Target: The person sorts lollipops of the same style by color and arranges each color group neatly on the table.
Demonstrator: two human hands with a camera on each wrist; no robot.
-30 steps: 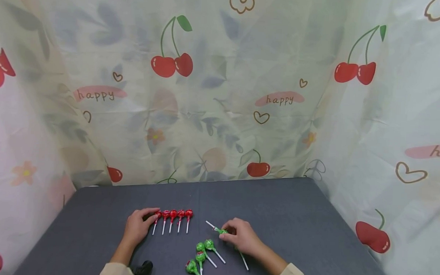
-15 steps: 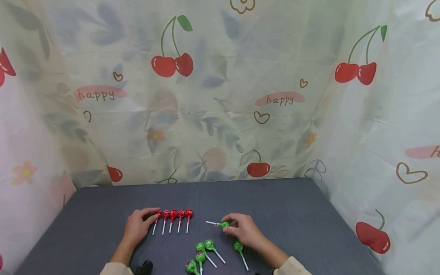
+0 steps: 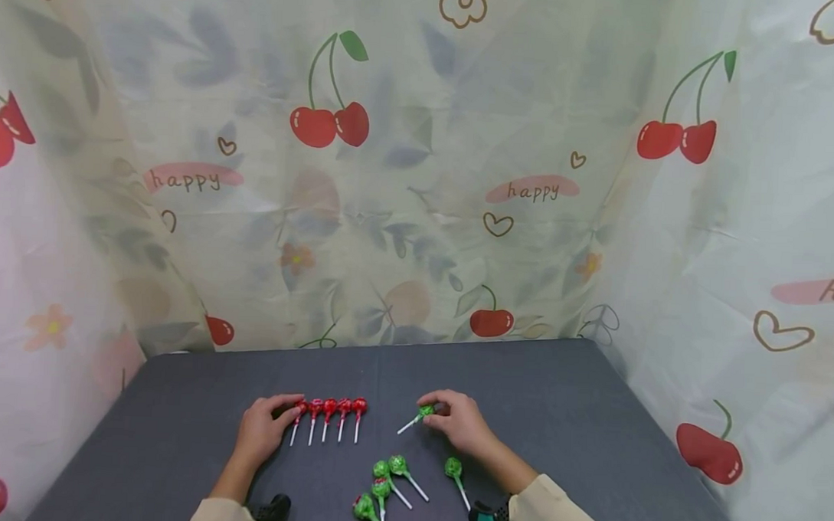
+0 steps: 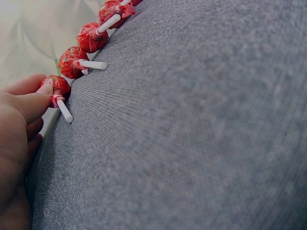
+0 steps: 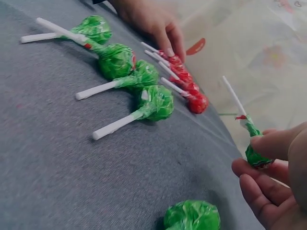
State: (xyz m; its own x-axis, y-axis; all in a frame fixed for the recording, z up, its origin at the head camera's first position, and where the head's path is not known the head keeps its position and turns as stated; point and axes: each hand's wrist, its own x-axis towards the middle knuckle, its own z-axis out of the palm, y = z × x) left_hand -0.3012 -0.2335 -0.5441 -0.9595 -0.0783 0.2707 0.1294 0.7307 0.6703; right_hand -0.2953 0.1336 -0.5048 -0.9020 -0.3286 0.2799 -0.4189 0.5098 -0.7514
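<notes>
Red-wrapped lollipops [image 3: 330,408] lie side by side in a row on the left of the table, white sticks toward me. My left hand [image 3: 262,430] pinches the head of the leftmost red lollipop [image 4: 58,86] between thumb and finger. To the right of that row, my right hand [image 3: 466,425] holds a green lollipop [image 5: 255,155] by its head. In the head view its stick slants down and left; the right wrist view shows thumb and fingers around the wrapper. Several green lollipops [image 3: 381,486] lie in a loose pile nearer to me, some overlapping.
A single green lollipop [image 3: 453,468] lies apart, just left of the right forearm. Dark grey cloth covers the table [image 3: 523,379]. Curtains [image 3: 404,237] printed with cherries enclose the back and both sides. A dark wrist strap [image 3: 488,517] shows at the right sleeve.
My right hand has moved away from me with the green lollipop, and the stick has swung from pointing up-left to down-left. The left hand has stayed on its red lollipop.
</notes>
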